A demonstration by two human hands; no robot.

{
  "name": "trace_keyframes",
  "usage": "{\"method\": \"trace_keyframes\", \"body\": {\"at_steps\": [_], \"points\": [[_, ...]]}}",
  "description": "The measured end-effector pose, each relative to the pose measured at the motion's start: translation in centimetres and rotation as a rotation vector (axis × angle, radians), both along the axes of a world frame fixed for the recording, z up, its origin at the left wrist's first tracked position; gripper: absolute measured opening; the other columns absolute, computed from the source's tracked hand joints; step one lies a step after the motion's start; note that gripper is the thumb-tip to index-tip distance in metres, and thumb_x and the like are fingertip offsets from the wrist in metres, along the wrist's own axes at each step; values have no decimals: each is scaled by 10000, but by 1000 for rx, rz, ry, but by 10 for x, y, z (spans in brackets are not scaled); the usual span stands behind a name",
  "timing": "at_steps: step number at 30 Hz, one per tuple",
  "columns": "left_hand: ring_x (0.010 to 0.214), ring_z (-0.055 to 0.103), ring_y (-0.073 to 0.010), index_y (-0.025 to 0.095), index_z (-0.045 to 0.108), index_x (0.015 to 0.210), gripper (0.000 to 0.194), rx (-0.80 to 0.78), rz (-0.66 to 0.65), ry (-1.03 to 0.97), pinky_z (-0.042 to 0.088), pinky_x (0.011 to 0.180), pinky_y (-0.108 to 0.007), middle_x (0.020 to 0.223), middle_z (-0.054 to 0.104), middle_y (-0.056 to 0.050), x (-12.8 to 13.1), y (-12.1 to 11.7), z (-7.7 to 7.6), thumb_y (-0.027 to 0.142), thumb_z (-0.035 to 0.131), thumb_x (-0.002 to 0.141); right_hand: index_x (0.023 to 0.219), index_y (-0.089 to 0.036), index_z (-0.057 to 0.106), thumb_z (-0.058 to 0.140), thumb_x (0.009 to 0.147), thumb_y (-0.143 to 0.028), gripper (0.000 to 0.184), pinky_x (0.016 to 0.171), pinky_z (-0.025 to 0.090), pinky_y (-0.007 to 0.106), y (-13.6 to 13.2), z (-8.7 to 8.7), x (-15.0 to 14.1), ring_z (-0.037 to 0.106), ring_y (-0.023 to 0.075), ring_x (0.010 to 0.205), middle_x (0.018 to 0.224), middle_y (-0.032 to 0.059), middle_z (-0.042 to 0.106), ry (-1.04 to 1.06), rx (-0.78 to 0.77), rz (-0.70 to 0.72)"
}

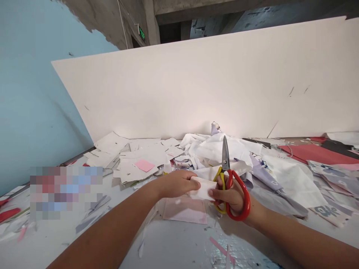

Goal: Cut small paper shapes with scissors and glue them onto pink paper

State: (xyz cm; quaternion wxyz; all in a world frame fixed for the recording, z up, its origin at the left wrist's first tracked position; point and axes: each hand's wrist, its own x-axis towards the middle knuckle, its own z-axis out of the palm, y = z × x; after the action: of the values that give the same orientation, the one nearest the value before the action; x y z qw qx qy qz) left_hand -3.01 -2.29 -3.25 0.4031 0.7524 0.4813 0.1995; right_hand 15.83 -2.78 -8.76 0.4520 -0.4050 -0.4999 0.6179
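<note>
A small pale piece of fabric [203, 188] is stretched between my two hands above the table. My left hand [179, 184] pinches its left end between thumb and fingers. Its right end lies under the thumb of my right hand [231, 196]. That same hand also holds scissors [226, 157] with red and yellow handles, blades pointing up and away. Whether the blades are fully closed is hard to make out. Just below the held piece, a pale pink rectangular piece [185, 211] lies flat on the table.
White card pieces [109, 149] and a small pink square [144, 165] lie at the back left. Crumpled white cloth [224, 147] is heaped behind the scissors. Red sheets [314, 154] and printed pieces lie right. A white board [210, 86] stands along the back. Scraps dot the tabletop [157, 246].
</note>
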Motion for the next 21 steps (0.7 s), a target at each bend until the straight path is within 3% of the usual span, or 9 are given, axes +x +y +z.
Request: {"method": "trace_keyframes", "body": {"at_steps": [3,7,11,15,21], "points": [[525,512,-169,218,611,588,127,36,3,55,281,451,-241,577,604,-11,-8,3,7,292,547,667,623,-222,330,759,537,-280,441,394,368,227,-2,-3,1,480,102,383,442,-82,490,6,12,49],[531,561,-180,224,618,631,54,-141,-27,149,286,469,-235,552,632,-15,-28,1,8,265,584,632,623,-215,339,730,588,-260,395,403,366,220,-5,-6,1,504,101,400,460,-78,512,68,-45,97],[554,591,-185,240,551,747,161,-246,99,127,348,528,-240,563,639,2,-54,-8,-11,295,629,618,606,-217,330,724,569,-234,396,389,349,214,-4,-8,0,472,91,375,436,-88,495,97,-106,65],[487,538,-160,234,478,716,165,-215,185,99,351,504,-234,486,583,32,-66,-17,-31,323,597,645,591,-219,326,715,552,-226,391,382,345,214,-3,-9,-1,477,100,377,431,-81,508,108,-110,50],[439,492,-127,208,458,701,205,-264,179,69,328,455,-216,481,553,45,-61,-20,-36,338,600,630,573,-216,340,712,541,-253,376,379,350,227,-3,-10,1,495,118,372,431,-64,530,92,-84,74]]}}
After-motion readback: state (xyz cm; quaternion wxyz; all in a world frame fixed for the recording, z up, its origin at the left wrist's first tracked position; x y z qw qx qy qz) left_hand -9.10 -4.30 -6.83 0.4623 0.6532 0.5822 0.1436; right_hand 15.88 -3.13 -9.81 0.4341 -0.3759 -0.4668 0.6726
